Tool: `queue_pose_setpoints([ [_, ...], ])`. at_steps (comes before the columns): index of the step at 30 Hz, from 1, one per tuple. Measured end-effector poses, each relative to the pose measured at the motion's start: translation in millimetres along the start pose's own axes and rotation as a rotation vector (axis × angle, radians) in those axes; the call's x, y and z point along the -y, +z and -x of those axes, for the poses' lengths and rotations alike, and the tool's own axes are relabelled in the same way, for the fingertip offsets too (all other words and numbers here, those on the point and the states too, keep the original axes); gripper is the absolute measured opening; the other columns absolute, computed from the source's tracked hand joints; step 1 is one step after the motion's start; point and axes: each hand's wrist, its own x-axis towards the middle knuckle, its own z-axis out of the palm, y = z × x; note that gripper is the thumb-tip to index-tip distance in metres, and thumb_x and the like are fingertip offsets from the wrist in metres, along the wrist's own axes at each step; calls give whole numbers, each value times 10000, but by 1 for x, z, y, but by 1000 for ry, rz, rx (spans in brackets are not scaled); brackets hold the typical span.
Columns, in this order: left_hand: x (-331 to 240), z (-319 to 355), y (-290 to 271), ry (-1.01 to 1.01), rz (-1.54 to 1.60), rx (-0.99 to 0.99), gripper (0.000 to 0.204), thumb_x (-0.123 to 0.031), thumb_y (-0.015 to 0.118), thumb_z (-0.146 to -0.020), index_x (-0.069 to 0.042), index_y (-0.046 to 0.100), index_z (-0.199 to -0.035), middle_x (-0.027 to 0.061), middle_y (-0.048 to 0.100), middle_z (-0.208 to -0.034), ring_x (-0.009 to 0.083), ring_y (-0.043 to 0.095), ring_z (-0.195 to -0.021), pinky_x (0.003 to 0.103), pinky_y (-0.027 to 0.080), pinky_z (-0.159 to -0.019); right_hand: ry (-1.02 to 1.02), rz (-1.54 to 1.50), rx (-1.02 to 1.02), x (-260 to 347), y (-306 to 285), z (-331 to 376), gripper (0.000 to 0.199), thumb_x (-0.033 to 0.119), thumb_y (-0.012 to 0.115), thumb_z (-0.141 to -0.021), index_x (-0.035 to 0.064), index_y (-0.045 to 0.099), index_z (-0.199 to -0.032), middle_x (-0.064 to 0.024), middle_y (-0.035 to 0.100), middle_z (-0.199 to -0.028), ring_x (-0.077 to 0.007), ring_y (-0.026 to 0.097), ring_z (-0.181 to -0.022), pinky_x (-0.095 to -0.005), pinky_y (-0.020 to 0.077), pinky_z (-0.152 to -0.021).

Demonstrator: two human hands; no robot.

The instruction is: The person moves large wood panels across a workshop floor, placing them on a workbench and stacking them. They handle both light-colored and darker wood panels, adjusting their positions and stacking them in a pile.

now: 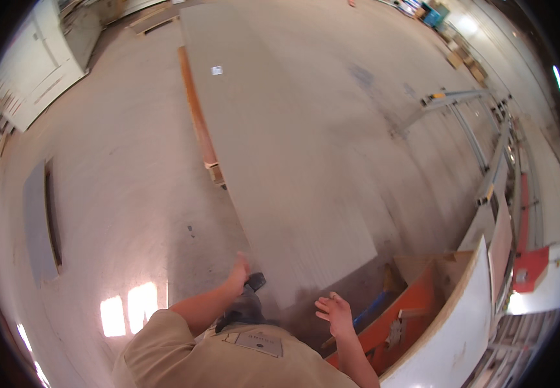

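Note:
My left hand (240, 275) is near the near left edge of a long grey-beige panel (273, 149). Motion smears its fingers, so I cannot make out whether they grip anything. Just right of it shows a dark shoe (256, 280) below my body. My right hand (336, 313) hangs in the air past the panel's near end, fingers loosely bent and apart, nothing in them. The panel stretches away from me, with a small white label (217, 70) toward its far end. Along its left side, an orange-brown edge (199, 116) shows beneath it.
To my right stands an orange-sided bin (416, 304) with a pale curved board (454, 323) along it. Beyond is a grey metal frame (474, 129) and a red machine part (531, 268). A flat grey board (39, 220) lies at left; a white cabinet (40, 64) stands farther back.

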Motion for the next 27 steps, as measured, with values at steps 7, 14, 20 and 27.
queue_pose_setpoints([
  [7,-24,-45,-9,754,-219,-290,369,-347,422,-1007,-22,484,-1172,103,530,-1016,218,527,-936,358,452,-843,-210,819,6,-28,-29,64,467,291,547,-945,25,494,-1325,-169,631,-1186,-328,639,-1048,-376,525,-825],
  [14,-71,-28,21,1035,-904,-343,356,-155,601,-894,44,489,-1167,173,503,-1171,302,501,-1107,408,423,-936,-343,1072,-289,-65,-61,119,462,303,518,-924,25,482,-1292,-236,625,-1106,-409,602,-1007,-474,487,-860],
  [20,-78,46,70,1598,-1026,57,354,-141,584,-899,39,475,-1183,183,533,-1142,295,552,-1050,403,469,-862,-408,935,-458,-87,-75,160,494,326,498,-929,39,457,-1329,-234,600,-1175,-393,580,-1080,-466,479,-914],
  [27,-44,112,186,993,-952,664,163,-151,532,-941,6,574,-928,57,524,-702,169,527,-657,327,436,-612,-765,707,-819,-130,-122,216,433,244,524,-930,55,476,-1317,-202,602,-1136,-390,592,-1018,-456,481,-886],
])
